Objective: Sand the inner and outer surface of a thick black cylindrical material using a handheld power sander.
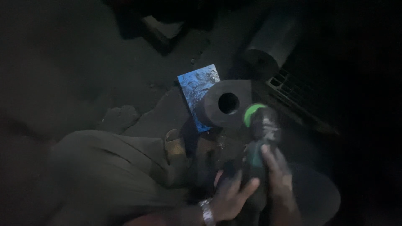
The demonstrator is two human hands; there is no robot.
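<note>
I see both hands, left (pixel 232 196) and right (pixel 279 182), clamped on a dark power tool (pixel 259 138); its long axis runs away from me, its green-rimmed head just beside the bored steel cylinder (pixel 224 104).

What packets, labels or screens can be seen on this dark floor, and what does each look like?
Blue rectangular sheet or packet: lies flat on the floor, partly under the dark cylinder with a round hole; glossy, mottled blue and black, thin pale edge.
Green round patch: on the head of the dark tool held in both hands; whether it is a label cannot be told.
No screens or signs show.
</note>
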